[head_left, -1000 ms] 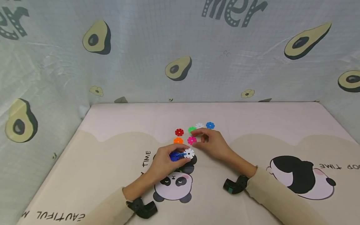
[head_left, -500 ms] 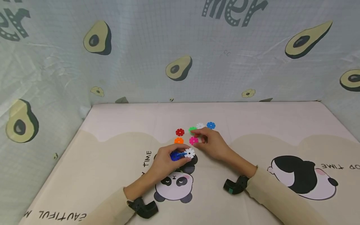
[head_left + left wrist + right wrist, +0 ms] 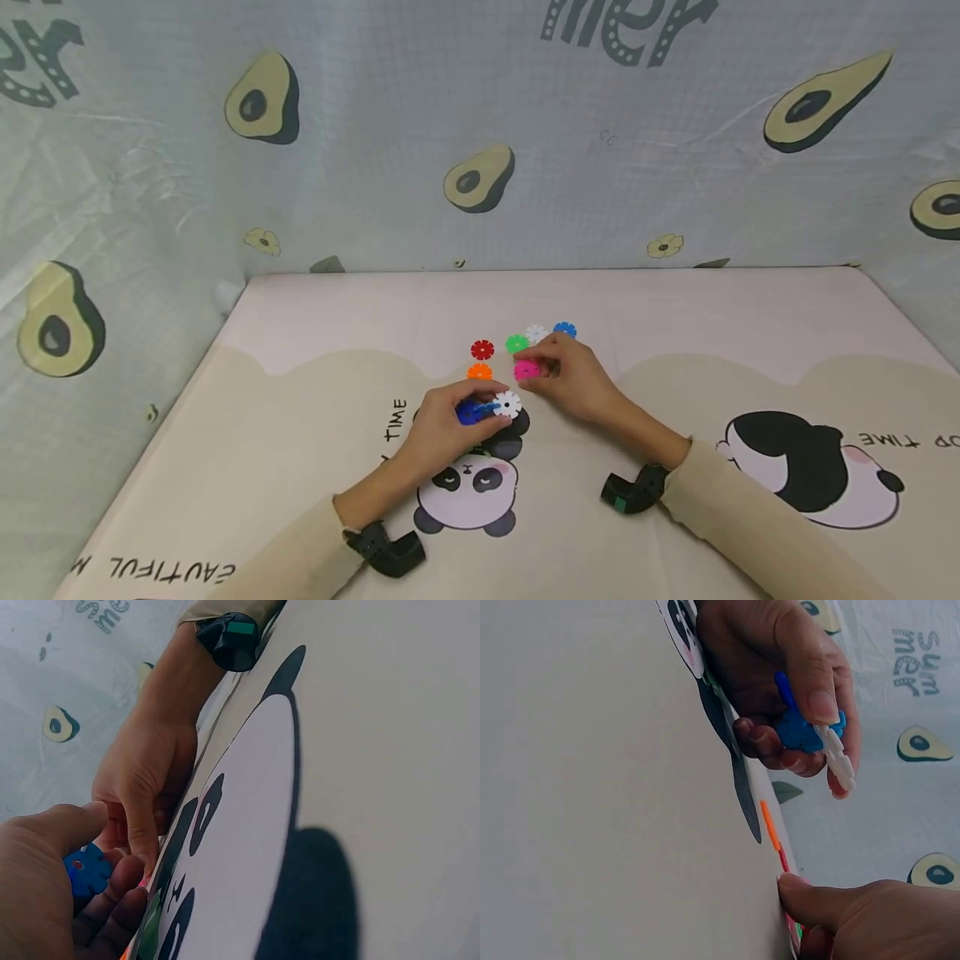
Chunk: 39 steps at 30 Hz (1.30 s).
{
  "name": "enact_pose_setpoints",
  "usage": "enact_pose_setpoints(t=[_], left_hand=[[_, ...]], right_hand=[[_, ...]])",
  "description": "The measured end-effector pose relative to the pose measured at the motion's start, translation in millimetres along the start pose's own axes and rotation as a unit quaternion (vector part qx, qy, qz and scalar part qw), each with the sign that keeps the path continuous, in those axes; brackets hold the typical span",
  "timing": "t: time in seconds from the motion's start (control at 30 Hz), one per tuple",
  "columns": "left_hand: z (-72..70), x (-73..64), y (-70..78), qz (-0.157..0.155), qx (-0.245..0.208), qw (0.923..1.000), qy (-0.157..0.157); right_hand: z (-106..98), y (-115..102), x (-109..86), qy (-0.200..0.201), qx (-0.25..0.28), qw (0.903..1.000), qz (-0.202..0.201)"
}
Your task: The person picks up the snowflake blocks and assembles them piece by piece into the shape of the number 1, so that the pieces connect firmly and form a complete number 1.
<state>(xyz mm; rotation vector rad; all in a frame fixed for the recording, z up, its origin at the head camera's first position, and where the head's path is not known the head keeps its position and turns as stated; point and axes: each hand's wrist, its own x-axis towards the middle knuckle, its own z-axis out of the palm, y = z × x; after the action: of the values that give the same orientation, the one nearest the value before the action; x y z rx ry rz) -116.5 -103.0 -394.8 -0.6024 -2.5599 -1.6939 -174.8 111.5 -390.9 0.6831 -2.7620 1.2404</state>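
Note:
My left hand (image 3: 450, 421) holds a small assembly of blue snowflake discs (image 3: 471, 412) (image 3: 801, 727) with a white disc (image 3: 507, 404) (image 3: 838, 757) slotted on its right end. My right hand (image 3: 573, 377) pinches a pink disc (image 3: 526, 369) at the mat, thumb and forefinger curled on it. Loose discs lie flat just beyond: red (image 3: 482, 349), orange (image 3: 479, 372), green (image 3: 516, 343), white (image 3: 536, 333) and blue (image 3: 565, 330). In the left wrist view a blue disc (image 3: 88, 870) shows between my left fingers, with my right hand (image 3: 146, 795) behind it.
The cream mat (image 3: 300, 433) carries printed pandas (image 3: 468, 492) (image 3: 813, 471). A pale avocado-print sheet (image 3: 480, 133) walls the back and left side. A black wrist camera mount (image 3: 633, 492) sits on the right forearm, another (image 3: 386, 550) on the left.
My right hand closed its thumb and forefinger on the pink disc, which has tilted up off the mat. The left hand and its blue-white assembly stayed put.

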Motion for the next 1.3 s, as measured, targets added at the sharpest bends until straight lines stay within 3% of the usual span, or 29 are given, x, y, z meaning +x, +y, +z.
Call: enact_pose_setpoints(t=[0.2,0.43,0.83,1.3], left_hand=[[0.6,1.2,0.7,-0.003,0.007,1.0000,0.004],[0.3,1.7,1.8,-0.003,0.002,1.0000,0.007],[-1.4,1.4,3.3,-0.006,0.006,0.9999,0.009],[-3.3,0.8,3.4,-0.012,-0.012,0.9998,0.007]], right_hand=[[-0.8,-0.2,0.9,0.000,-0.001,1.0000,-0.002],[-9.2,1.2,-5.3,-0.013,0.061,0.9970,0.045],[-27.7,-9.7,-20.9,-0.030,0.107,0.9924,0.054],[-28.5,-18.8,-33.7,-0.053,0.204,0.9762,0.049]])
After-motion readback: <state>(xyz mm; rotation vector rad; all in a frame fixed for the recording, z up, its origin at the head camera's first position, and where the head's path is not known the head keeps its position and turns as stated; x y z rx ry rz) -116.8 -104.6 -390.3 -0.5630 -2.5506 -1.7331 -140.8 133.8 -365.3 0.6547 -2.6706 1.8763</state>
